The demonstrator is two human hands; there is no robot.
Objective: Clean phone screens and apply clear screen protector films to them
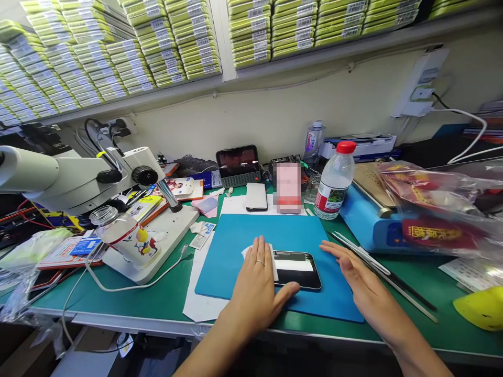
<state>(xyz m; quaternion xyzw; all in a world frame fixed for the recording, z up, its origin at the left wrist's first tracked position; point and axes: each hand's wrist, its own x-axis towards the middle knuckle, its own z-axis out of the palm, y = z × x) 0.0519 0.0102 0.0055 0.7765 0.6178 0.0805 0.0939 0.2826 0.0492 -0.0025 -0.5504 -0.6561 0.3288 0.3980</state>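
Beyond the grip a cream wall rises behind the green-topped workbench, carrying a long shelf packed with yellow-green boxes, a power socket up to its left, all evenly lit.

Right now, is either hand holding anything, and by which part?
Nothing is lifted. The left hand lies flat, pressing a white cloth over the left end of the phone. The right hand rests open on the blue mat.

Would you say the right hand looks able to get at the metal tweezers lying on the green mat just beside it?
Probably yes. The right hand lies flat and empty at the blue mat's edge, and the tweezers lie right beside it with nothing between them.
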